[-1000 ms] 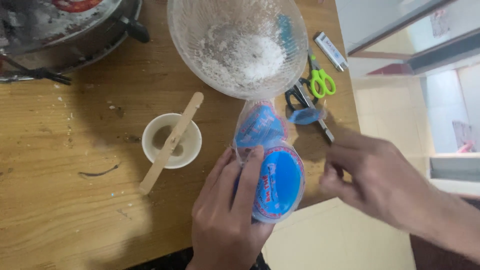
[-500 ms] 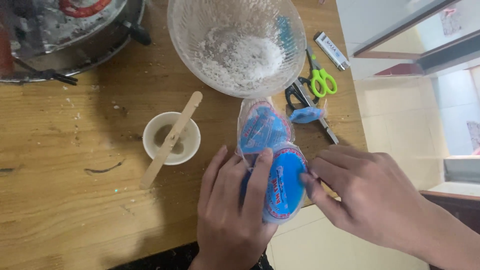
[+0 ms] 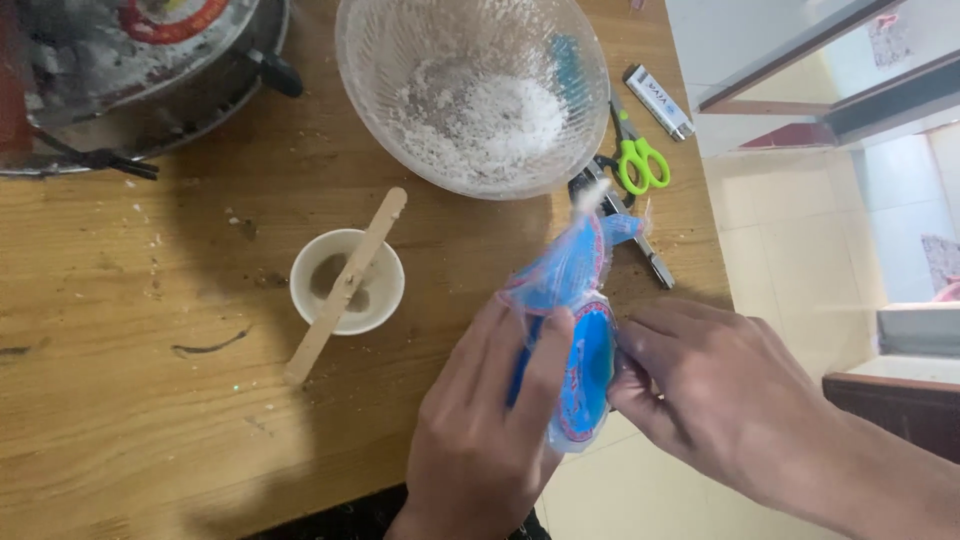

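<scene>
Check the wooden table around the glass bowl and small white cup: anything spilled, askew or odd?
White powder specks are scattered on the wooden table left of the clear glass bowl of white powder. The flat wooden stick lies tilted across the small white cup, overhanging its rim. Both hands grip the blue plastic bag; nothing else stands out.

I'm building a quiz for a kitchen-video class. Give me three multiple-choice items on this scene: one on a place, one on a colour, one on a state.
1. Where does the wooden stick rest?
A. across the small white cup
B. inside the glass bowl
C. on the floor

2. What colour are the scissors' handles?
A. red
B. bright green
C. black

3. How is the blue plastic bag held?
A. lying untouched on the table
B. by one hand only
C. by both the left hand and right hand

Answers: 1 A, the stick spans the cup's rim. 2 B, green loops show beside the bowl. 3 C, both hands' fingers grip it.
</scene>
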